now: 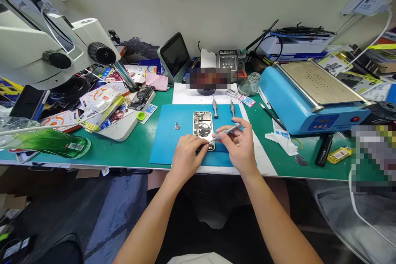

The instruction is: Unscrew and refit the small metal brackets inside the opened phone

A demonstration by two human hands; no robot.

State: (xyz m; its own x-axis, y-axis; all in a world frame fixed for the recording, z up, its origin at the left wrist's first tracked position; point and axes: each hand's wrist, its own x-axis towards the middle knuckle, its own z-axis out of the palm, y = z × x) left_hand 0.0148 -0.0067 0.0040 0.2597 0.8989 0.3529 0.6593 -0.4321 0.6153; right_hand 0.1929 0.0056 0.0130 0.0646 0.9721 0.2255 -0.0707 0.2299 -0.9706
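An opened smartphone (203, 124), its inner parts bare, lies upright on a blue mat (165, 144). My right hand (243, 148) grips a slim grey screwdriver (228, 130), slanted down to the left over the phone's lower end. At the screwdriver's tip, the thumb and fingers of my left hand (187, 154) are pinched together beside the phone's lower left edge; whatever they hold is too small to make out. Two more screwdrivers stand beyond the phone, one grey (215, 108) and one darker (232, 108). A small metal part (177, 126) rests on the mat to the left.
On the right sits a blue heating plate machine (315, 95). A microscope (77, 49) overhangs the left side, above a green bottle (62, 140) lying down and another opened phone (141, 97). A glass jar (250, 84) and a tilted screen (175, 55) stand at the back.
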